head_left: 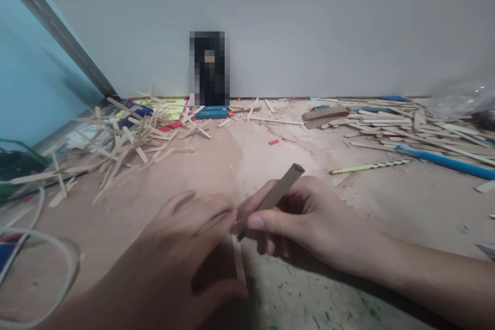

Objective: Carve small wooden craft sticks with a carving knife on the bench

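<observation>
A thin wooden craft stick [239,260] lies on the table under my left hand [181,247]. The index fingertip is at its far end and the thumb near its close end, holding it down. My right hand [297,216] is closed around a flat, grey-brown bar-like tool [284,185], tilted with its upper end to the right. That tool's dark, narrow lower end comes down beside the craft stick, close to my left index fingertip. Whether it has a blade there, I cannot make out.
A tangle of craft sticks [127,136] sits at left, a larger pile [390,124] at right. A yellow-green pencil [369,166] and a blue pen-like tool [444,161] lie right. White cable [67,252] loops at left. A pixelated dark object [209,80] stands against the wall.
</observation>
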A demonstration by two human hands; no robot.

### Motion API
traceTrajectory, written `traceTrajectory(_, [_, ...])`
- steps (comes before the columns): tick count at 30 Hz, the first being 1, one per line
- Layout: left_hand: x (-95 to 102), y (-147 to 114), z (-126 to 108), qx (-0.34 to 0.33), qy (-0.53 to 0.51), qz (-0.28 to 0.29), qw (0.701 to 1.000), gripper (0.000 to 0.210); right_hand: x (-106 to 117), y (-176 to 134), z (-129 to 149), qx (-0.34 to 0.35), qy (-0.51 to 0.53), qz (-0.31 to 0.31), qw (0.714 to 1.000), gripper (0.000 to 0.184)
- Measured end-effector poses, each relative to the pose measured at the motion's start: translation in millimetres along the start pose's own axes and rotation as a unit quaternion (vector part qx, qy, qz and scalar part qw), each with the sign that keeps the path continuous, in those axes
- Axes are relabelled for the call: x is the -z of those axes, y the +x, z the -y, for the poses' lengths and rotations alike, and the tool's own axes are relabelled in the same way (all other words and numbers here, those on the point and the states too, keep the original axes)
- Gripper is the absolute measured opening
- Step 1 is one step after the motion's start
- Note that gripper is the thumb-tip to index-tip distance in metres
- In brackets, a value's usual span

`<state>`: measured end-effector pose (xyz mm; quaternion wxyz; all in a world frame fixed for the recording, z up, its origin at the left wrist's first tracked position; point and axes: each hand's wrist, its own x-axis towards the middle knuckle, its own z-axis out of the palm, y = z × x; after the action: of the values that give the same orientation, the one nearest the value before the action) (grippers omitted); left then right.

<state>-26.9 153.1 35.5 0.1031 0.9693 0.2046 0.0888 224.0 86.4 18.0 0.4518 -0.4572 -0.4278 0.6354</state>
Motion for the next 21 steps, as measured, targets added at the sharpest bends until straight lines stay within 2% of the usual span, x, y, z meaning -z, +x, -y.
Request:
traceTrajectory(3, [0.9, 3.4, -2.2, 0.012, -0.015, 0.007, 1.000, 0.054, -0.1, 0.7, 1.1, 0.005, -0.001, 0.002, 1.000, 0.043])
traceTrajectory(5, [0.9, 4.1, -1.7, 0.016, -0.028, 0.002, 0.999, 0.048, -1.0, 1.1, 1.7, 0.009, -0.002, 0.003, 1.000, 0.044])
traceTrajectory(14, [-6.1, -2.3, 6.8, -0.031, 0.024, -0.043, 0.998, 0.067, -5.6, -2.1, -6.0, 0.038, -0.027, -0.004, 0.999, 0.048])
traceTrajectory(19, [-8.3, -6.8, 11.5, -0.033, 0.042, -0.011, 0.999, 0.082, -3.9, -2.8, -7.1, 0.047, -0.043, 0.001, 0.998, 0.056])
traceTrajectory(21, [-7.0, -7.4, 11.9, -0.026, 0.030, -0.005, 0.999, 0.080, -4.1, -3.2, -7.7, 0.053, -0.039, -0.006, 0.998, 0.055])
